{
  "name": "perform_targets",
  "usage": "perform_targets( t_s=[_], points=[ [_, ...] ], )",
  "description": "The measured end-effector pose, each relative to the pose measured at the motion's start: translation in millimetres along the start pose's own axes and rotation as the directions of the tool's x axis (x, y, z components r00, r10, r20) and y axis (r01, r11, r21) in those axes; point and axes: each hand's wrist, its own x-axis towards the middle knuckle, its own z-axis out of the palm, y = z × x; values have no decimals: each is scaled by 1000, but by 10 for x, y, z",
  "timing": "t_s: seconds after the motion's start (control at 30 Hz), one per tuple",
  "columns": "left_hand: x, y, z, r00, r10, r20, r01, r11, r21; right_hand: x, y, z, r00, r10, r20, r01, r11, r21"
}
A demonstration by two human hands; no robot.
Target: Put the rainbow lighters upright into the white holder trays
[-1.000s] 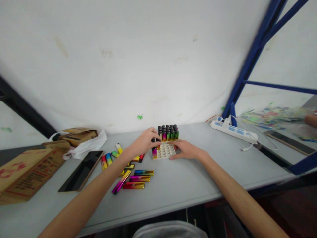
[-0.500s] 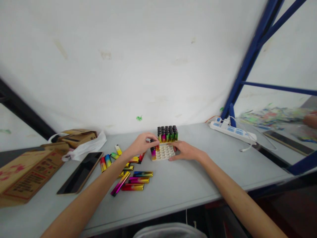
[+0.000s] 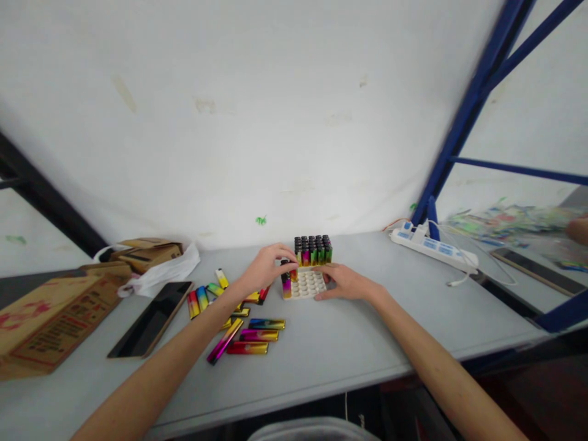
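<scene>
A white tray with round holes lies on the grey table. Its far rows hold several upright rainbow lighters with black tops. My left hand is closed in a pinch on a lighter at the tray's left side, next to one standing at the front left corner. Resting on the tray's right edge, my right hand has its fingers laid flat. Several loose lighters lie on the table to the left of the tray.
A dark phone lies to the left, beside cardboard boxes and a white plastic bag. A white power strip with cable lies at right by a blue frame post. Another person's hand shows at far right.
My left hand has shifted slightly right along the tray's left side with the pinched lighter. The right hand has stayed on the tray's edge.
</scene>
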Motion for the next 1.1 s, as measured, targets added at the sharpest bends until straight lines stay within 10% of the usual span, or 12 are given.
perform_targets(
  t_s=[0.73,0.93,1.1],
  points=[
    [-9,-57,-41,981,-194,21,194,952,-235,2,-1,-4,1000,0,7,0,1000,-6],
    [-356,-29,-581,948,-298,113,275,944,180,-1,23,11,1000,10,8,-10,1000,-17],
    [-683,-136,-506,927,-362,100,280,844,457,-1,30,20,1000,20,15,-20,999,-39]
  ],
)
